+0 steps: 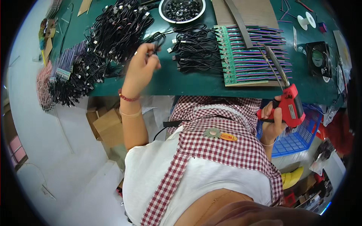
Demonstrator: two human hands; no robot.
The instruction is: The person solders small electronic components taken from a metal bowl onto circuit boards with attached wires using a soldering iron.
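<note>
My left hand (142, 69) is raised over the green table with its fingers curled round a black cable (157, 37) that loops up behind the fingertips. The hand is slightly blurred. In my right hand (277, 122), at the table's front edge, is a red soldering gun (291, 107) whose long metal nose points up and left. Its tip is over a row of small green circuit boards (226, 56) with thin coloured wires (260, 67) running to the right. Coiled black cables (198, 47) lead into the boards' left side.
A big heap of black cables (118, 26) lies at the back left, beside more wired boards (68, 62). A white bowl (161, 11) of small dark parts stands at the back. A metal strip (241, 26) lies across the boards; a white spool (307, 21) and a black fan (318, 58) are on the right.
</note>
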